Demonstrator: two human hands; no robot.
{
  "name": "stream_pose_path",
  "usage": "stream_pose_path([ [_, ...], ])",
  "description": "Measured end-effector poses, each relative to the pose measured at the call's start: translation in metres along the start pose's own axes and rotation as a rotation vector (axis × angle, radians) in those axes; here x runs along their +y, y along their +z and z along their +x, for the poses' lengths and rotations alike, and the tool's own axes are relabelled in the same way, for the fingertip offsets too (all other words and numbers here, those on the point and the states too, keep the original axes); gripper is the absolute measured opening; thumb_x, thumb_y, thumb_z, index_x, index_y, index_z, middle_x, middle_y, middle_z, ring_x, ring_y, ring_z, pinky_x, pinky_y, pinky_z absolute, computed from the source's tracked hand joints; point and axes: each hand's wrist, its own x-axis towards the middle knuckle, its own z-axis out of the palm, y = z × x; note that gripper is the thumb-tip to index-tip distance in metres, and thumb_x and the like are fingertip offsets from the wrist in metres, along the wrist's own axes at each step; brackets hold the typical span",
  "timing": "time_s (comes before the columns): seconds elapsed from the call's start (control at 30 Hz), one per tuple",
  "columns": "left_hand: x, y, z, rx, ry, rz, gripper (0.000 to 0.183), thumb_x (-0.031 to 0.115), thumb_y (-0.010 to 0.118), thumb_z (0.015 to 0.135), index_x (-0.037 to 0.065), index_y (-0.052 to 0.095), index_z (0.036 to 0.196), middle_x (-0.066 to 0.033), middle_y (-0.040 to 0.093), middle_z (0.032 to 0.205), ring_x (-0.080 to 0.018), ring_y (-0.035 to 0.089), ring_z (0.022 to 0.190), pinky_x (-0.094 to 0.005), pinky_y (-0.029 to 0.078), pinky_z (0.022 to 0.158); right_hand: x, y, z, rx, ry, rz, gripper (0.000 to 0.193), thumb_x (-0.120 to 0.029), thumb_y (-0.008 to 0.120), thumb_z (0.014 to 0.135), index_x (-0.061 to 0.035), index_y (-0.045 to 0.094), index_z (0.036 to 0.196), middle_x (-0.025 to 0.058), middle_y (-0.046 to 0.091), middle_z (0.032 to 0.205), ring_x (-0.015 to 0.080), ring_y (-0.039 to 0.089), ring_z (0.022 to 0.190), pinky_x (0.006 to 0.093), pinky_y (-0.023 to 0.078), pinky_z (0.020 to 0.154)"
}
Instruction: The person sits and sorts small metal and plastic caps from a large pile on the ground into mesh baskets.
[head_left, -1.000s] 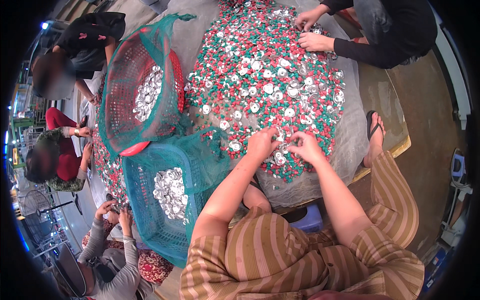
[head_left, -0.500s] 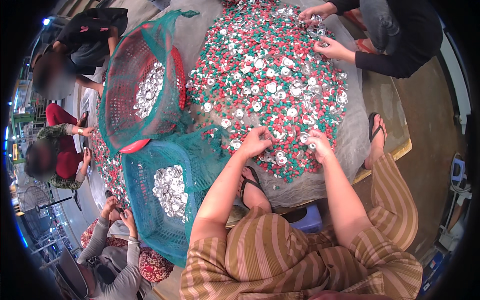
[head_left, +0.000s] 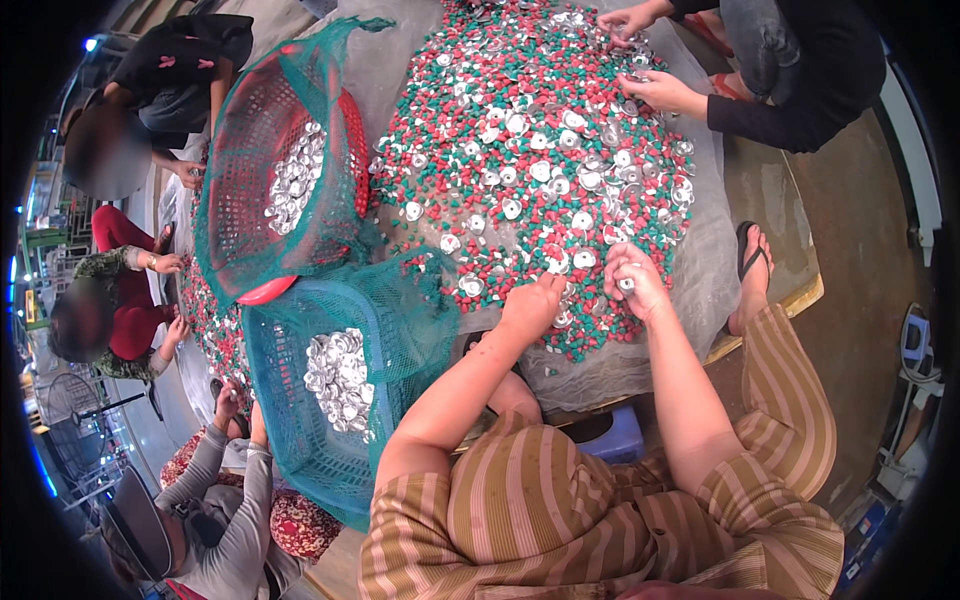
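While a co-worker in grey sleeves [head_left: 232,510] is at the lower left, a red basket [head_left: 235,205] stands farther up and a little to the right. Green net [head_left: 340,60] covers a part of it, and silver discs [head_left: 297,180] lie inside. Just below it is a blue basket [head_left: 325,485], which also has net and a heap of silver discs. Next comes a wide pile of small red and green pieces [head_left: 545,100], mixed with more discs, on a pale sheet [head_left: 708,230]. At the near edge of this pile is the left hand [head_left: 533,305]; its fingers are bent close together, but I cannot tell if they hold something. The right hand [head_left: 645,285], apart from the left one, is closed around a silver disc [head_left: 627,285] above the pile. Higher up at the right, another co-worker's hands [head_left: 668,92] are over the pile's far side.
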Motion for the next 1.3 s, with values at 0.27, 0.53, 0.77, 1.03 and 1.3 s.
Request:
stream_pose_path([
  [0.27,-0.018,-0.018,0.001,0.126,-0.102,-0.371,0.022,0.017,0.068,0.065,0.004,0.06,0.082,-0.0114,0.058,0.081,-0.0278,0.06,0.071,-0.0364,0.048,0.061,0.004,-0.002,-0.01,-0.087,0.092,-1.219,0.033,-0.02,0.077,0.059,-0.0142,0.065,0.089,0.0008,0.051,0.058,0.0101,0.049,0.055,0.0273,0.04,0.053],
  [0.53,-0.038,-0.033,-0.008,0.103,0.047,-0.521,0.018,0.013,0.068,0.064,0.004,0.056,0.074,-0.0098,0.059,0.076,-0.0239,0.059,0.062,-0.0352,0.046,0.056,0.021,-0.008,-0.005,-0.07,-0.061,-1.22,0.019,-0.008,0.069,0.061,-0.0039,0.051,0.065,0.0014,0.052,0.063,0.0113,0.048,0.056,0.0291,0.04,0.053],
  [0.77,0.0,-0.006,-0.013,0.186,0.101,-0.162,0.007,0.006,0.055,0.068,0.007,0.05,0.073,-0.0098,0.053,0.078,-0.0291,0.058,0.065,-0.0392,0.047,0.053,0.022,0.008,0.016,0.341,-0.208,-0.953,0.016,-0.007,0.061,0.062,-0.0042,0.046,0.058,0.0037,0.052,0.055,0.0141,0.046,0.047,0.0293,0.039,0.048],
  [1.03,-0.047,-0.118,-0.048,0.588,-0.235,-0.329,0.014,-0.001,0.06,0.062,0.001,0.052,0.074,-0.0129,0.055,0.069,-0.0238,0.058,0.063,-0.0323,0.046,0.058,0.014,0.031,0.001,0.364,-0.203,-1.554,0.037,-0.025,0.064,0.073,-0.0202,0.056,0.108,0.0121,0.06,0.088,0.0295,0.058,0.083,0.04,0.046,0.067],
  [1.3,-0.109,-0.18,-0.184,0.7,-0.745,0.653,0.031,0.009,0.068,0.063,0.006,0.057,0.091,-0.0132,0.06,0.087,-0.0294,0.059,0.077,-0.04,0.046,0.068,0.008,0.015,0.017,0.319,0.028,-0.368,0.014,-0.018,0.059,0.075,-0.0046,0.056,0.072,0.0065,0.055,0.061,0.0195,0.054,0.053,0.0266,0.043,0.047],
])
